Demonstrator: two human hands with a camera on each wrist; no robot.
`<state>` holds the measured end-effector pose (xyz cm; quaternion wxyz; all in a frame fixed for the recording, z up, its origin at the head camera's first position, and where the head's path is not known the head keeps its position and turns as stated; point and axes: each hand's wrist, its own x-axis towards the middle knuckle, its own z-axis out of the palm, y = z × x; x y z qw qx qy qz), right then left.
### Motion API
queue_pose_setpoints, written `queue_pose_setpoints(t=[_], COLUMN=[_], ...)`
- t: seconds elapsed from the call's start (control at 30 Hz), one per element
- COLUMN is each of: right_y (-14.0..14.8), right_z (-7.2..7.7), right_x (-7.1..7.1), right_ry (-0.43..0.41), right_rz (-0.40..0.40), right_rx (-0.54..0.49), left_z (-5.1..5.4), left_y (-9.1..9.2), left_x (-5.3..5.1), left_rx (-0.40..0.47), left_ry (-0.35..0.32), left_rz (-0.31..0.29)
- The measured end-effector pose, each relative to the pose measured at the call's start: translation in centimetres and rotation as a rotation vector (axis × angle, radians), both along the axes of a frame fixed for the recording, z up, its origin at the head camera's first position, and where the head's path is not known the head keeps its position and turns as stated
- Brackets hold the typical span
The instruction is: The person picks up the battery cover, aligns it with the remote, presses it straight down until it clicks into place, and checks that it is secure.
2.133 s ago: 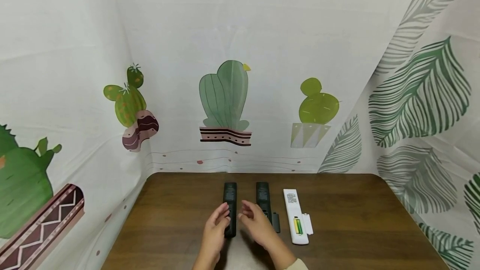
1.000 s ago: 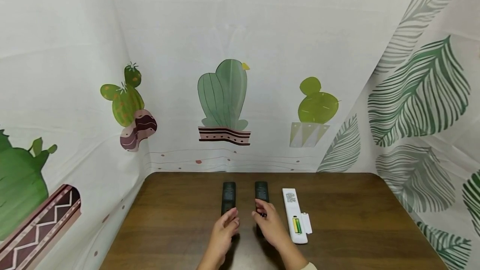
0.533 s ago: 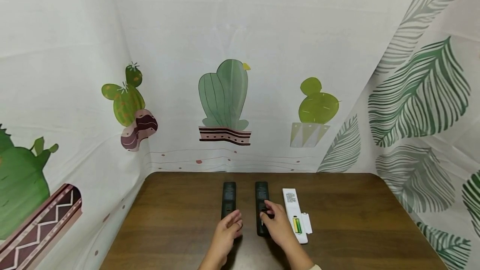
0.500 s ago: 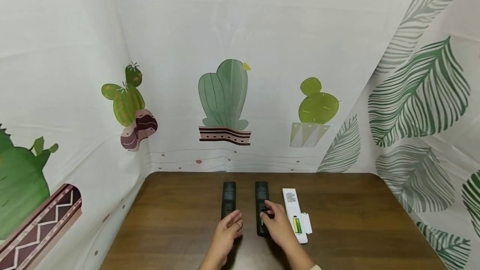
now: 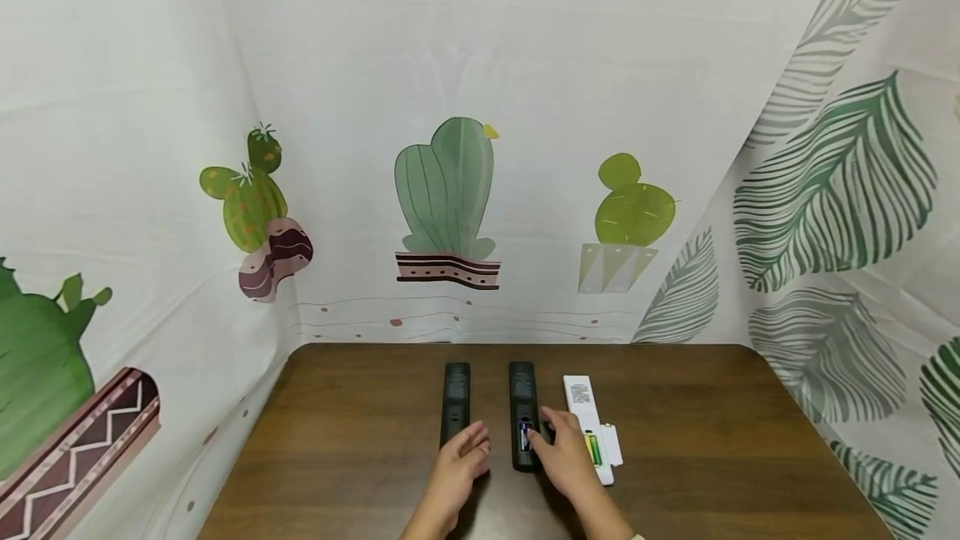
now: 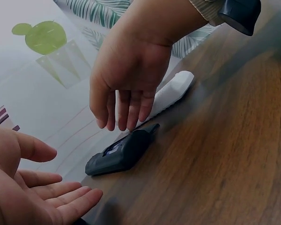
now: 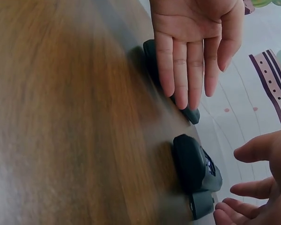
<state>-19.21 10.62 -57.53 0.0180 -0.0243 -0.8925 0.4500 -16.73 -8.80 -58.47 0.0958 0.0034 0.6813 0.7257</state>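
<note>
Three remote controls lie on the wooden table, backs up. The middle black remote has an uncovered battery compartment with batteries in it. Its black cover sits against the remote's side in the right wrist view. My right hand hovers over that side with fingers loosely bent, holding nothing. My left hand, palm inward and fingers relaxed, is at the near end of the left black remote and hides part of it. The white remote shows a green and yellow battery, partly behind my right hand.
A white battery cover lies beside the white remote. The brown table reaches back to a white cloth printed with cacti and leaves.
My right hand has moved from left of the middle remote across to its right side, uncovering the batteries. The left hand has shifted slightly right and nearer. The remotes stay put.
</note>
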Motion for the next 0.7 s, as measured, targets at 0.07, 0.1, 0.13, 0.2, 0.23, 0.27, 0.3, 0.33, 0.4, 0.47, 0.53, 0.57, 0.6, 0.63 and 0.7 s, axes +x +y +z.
queue_pose_setpoints(t=[0.07, 0.1, 0.13, 0.2, 0.23, 0.27, 0.3, 0.33, 0.4, 0.47, 0.53, 0.57, 0.6, 0.63, 0.7], right_y=[0.1, 0.2, 0.2, 0.4, 0.4, 0.4, 0.4, 0.4, 0.3, 0.3, 0.2, 0.2, 0.1, 0.1, 0.1], right_z=[0.1, 0.1, 0.0, 0.0, -0.1, -0.1, -0.2, -0.3, -0.3, -0.4, -0.4, -0.4, -0.3, -0.4, -0.3], right_x=[0.1, 0.1, 0.1, 0.1, 0.1, 0.1, 0.0, 0.0, 0.0, 0.0, 0.0, 0.0, 0.0, -0.1, -0.1], right_ry=[0.002, 0.005, 0.007, 0.023, 0.032, 0.037, 0.043, 0.046, 0.048, 0.038, 0.031, 0.029, 0.027, 0.025, 0.023], right_rz=[-0.006, -0.008, -0.012, -0.016, -0.018, -0.021, -0.022, -0.025, -0.027, -0.025, -0.016, -0.01, -0.008, -0.007, -0.004], right_rx=[0.028, 0.041, 0.052, 0.082, 0.099, 0.112, 0.129, 0.144, 0.173, 0.196, 0.214, 0.222, 0.226, 0.229, 0.235], left_z=[-0.2, -0.3, -0.4, -0.6, -0.7, -0.7, -0.7, -0.7, -0.7, -0.6, -0.6, -0.5, -0.5, -0.5, -0.6], left_y=[0.1, 0.2, 0.2, 0.4, 0.4, 0.5, 0.6, 0.6, 0.8, 0.9, 1.0, 1.0, 1.1, 1.2, 1.4], left_x=[-0.1, -0.2, -0.2, -0.3, -0.3, -0.3, -0.3, -0.2, -0.2, -0.1, -0.1, -0.1, -0.1, -0.1, -0.1], left_rx=[0.001, 0.001, 0.0, 0.006, 0.007, 0.007, 0.009, 0.009, 0.011, 0.01, 0.01, 0.009, 0.009, 0.008, 0.007], left_ry=[0.004, 0.004, 0.005, 0.01, 0.01, 0.011, 0.011, 0.011, 0.008, 0.009, 0.008, 0.011, 0.013, 0.017, 0.019], left_rz=[-0.005, -0.006, -0.009, -0.011, -0.011, -0.011, -0.011, -0.01, -0.01, -0.016, -0.02, -0.024, -0.027, -0.03, -0.035])
